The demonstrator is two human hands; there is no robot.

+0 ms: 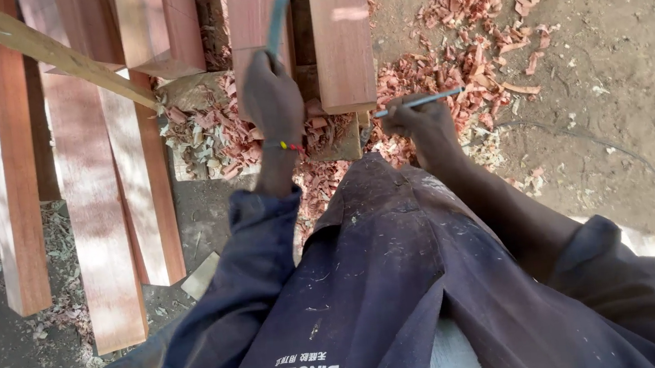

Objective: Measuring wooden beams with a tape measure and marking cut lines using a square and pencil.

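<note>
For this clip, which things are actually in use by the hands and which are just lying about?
In use:
- left hand gripping a long blue-green tool
- right hand holding a pencil
- reddish plank beside both hands

Lying about:
- planks at left
- pale slat
- wood shavings
- thin cable

left: blocked by stacked reddish wooden planks (91, 203)
centre: littered with red wood shavings (422, 74)
right: bare sandy ground (627, 68) left open
</note>
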